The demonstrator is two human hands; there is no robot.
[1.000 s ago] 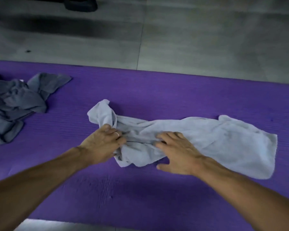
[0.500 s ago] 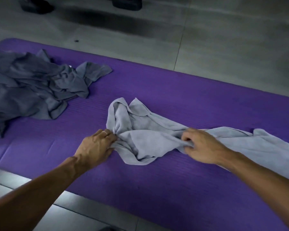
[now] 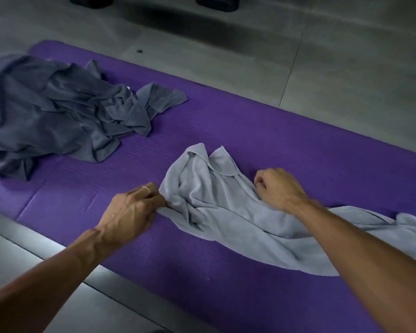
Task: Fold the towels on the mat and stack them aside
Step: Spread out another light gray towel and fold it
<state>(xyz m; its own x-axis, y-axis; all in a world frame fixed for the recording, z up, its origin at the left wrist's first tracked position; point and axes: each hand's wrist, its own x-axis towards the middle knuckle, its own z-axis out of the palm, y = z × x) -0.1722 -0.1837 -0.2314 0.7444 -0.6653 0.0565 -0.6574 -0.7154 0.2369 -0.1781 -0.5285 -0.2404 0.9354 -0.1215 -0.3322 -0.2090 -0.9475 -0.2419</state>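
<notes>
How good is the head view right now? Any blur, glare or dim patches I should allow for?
Head view: dim overall, with a dark shadow band across the floor at top; the dark grey towel pile is smeared by motion blur at its left edge; a bright glare strip lies on the floor beside the mat under the left hand; the light towel and right hand read fairly sharp.
</notes>
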